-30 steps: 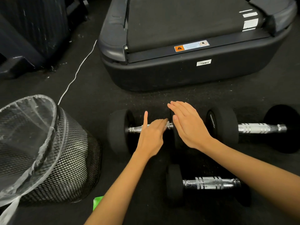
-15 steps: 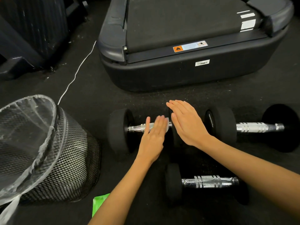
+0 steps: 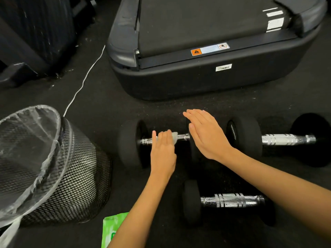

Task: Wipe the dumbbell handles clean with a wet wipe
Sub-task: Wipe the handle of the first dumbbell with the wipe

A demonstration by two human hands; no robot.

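Observation:
Three black dumbbells with chrome handles lie on the dark floor. My left hand [image 3: 163, 151] is curled over the handle [image 3: 183, 136] of the left dumbbell [image 3: 128, 142], pressing a white wet wipe [image 3: 174, 136] around it. My right hand [image 3: 207, 135] lies flat, fingers straight, on that dumbbell's right weight, which it mostly hides. A second dumbbell [image 3: 286, 139] lies to the right and a third dumbbell [image 3: 229, 200] lies nearer me, both untouched.
A black mesh bin [image 3: 71, 176] with a clear liner stands at the left. A green wipes pack [image 3: 111, 228] lies at the bottom edge. A treadmill base [image 3: 206, 77] fills the far side, a white cable [image 3: 84, 81] runs across the floor, and a dark suitcase [image 3: 35, 27] stands at the far left.
My left hand has slid left along the handle with the wipe and its fingers have curled around the bar. My right hand has stayed on the weight.

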